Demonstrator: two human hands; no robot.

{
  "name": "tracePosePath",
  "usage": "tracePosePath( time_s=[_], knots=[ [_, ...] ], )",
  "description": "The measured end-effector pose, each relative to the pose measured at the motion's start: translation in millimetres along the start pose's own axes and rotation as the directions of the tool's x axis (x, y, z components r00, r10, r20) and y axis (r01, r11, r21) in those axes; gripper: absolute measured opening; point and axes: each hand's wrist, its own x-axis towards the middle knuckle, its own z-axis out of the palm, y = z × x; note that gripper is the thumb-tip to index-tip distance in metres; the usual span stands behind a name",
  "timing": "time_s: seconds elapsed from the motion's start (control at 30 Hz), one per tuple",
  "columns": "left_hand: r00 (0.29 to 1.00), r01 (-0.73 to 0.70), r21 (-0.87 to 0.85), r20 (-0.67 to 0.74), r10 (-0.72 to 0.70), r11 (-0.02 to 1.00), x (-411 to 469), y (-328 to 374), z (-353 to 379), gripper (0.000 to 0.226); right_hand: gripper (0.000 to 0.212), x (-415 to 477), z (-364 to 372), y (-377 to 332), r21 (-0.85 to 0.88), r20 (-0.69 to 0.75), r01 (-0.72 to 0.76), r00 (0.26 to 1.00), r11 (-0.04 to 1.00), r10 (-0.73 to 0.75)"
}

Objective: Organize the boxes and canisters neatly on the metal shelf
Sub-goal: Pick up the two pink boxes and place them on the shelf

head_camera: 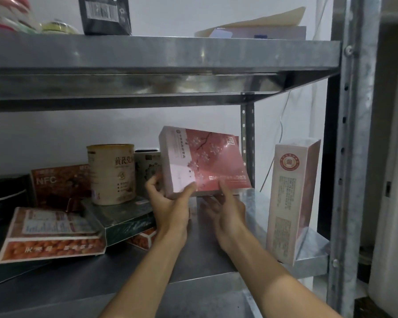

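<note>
Left hand (170, 210), right hand (226, 208), gripping tilted pink box (207, 161)

You hold the pink flat cardboard box with blossom print (207, 161) tilted near the back right corner of the grey metal shelf (216, 255). Your left hand (168, 203) and right hand (225, 210) grip its lower edge. The tall pale pink carton (285, 203) stands upright at the right edge. The cream cylindrical canister (112, 173) stands on a dark green flat box (124, 221).
</note>
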Motion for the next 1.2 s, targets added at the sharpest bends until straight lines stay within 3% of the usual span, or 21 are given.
tracePosePath(
  time_s=[0.13, 0.3, 0.47, 0.63, 0.77, 0.87, 0.97, 1.2],
  knots=[
    [0.983, 0.065, 0.112, 0.162, -0.083, 0.992, 1.6, 4.6, -21.7, 0.103, 0.035, 11.4, 9.3, -6.1, 0.227, 0.093, -0.016, 0.996, 0.974, -0.005],
    [0.960, 0.044, 0.160, 0.267, -0.086, 0.986, 1.9, 16.4, -37.7, 0.123, 0.046, 6.7, 28.9, -9.0, 0.153, 0.228, 0.011, 0.973, 0.988, -0.046],
    [0.948, 0.101, 0.159, 0.285, -0.143, 0.982, -3.1, 21.2, -50.4, 0.112, 0.059, -1.0, 38.4, -9.9, 0.020, 0.241, 0.168, 0.956, 0.986, -0.168],
    [0.953, 0.180, 0.085, 0.234, -0.195, 0.980, -7.1, 27.9, -56.9, 0.073, 0.079, -13.0, 46.6, -27.6, -0.047, 0.285, 0.288, 0.922, 0.957, -0.263],
    [0.956, 0.223, 0.067, 0.180, -0.232, 0.972, -14.6, 40.8, -61.1, 0.059, 0.058, -24.5, 43.9, -40.2, -0.119, 0.319, 0.337, 0.903, 0.934, -0.286],
    [0.959, 0.228, 0.075, 0.152, -0.237, 0.971, -25.8, 51.0, -64.8, 0.056, 0.046, -36.8, 36.3, -43.0, -0.145, 0.332, 0.309, 0.910, 0.940, -0.248],
    [0.962, 0.238, 0.085, 0.114, -0.246, 0.968, -39.5, 61.0, -69.0, 0.069, 0.039, -51.4, 32.0, -46.3, -0.187, 0.300, 0.282, 0.929, 0.941, -0.219],
    [0.968, 0.224, 0.161, 0.077, -0.239, 0.961, -83.3, 77.6, -83.6, 0.062, 0.062, -100.0, 17.7, -63.1, -0.291, 0.338, 0.345, 0.910, 0.892, -0.242]
  ],
)
